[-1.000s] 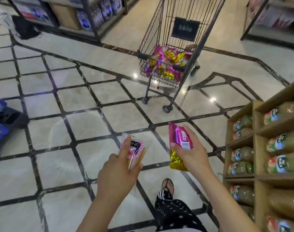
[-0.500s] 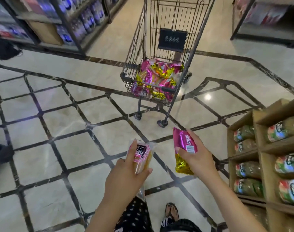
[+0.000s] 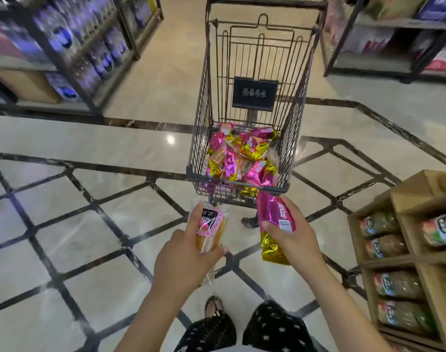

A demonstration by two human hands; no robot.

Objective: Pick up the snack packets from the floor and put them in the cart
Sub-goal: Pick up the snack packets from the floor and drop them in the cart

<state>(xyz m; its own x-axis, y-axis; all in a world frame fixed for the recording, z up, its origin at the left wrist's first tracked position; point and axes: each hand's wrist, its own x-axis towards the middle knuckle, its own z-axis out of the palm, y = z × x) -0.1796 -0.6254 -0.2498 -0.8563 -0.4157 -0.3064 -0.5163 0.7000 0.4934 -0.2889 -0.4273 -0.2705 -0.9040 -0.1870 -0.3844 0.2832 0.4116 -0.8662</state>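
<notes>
A dark wire shopping cart (image 3: 238,175) stands straight ahead, its near rim just beyond my hands. Several pink and gold snack packets (image 3: 242,158) lie heaped in its basket. My left hand (image 3: 184,260) grips a clear packet with a pink label and a brown cake inside (image 3: 210,229). My right hand (image 3: 293,237) holds a pink and gold foil packet (image 3: 274,224), whose top end nearly touches the cart's rim. Both packets are held in the air below the rim.
A wooden shelf unit (image 3: 409,257) with green packaged goods stands close on the right. Metal shelving (image 3: 72,59) with purple packs lines the far left, more shelving (image 3: 394,47) the far right. My legs and sandalled foot (image 3: 214,308) are on the tiled floor (image 3: 77,224).
I have walked toward the cart; it has come much nearer and larger. Both hands have kept their packets and are now right at the cart's near rim.
</notes>
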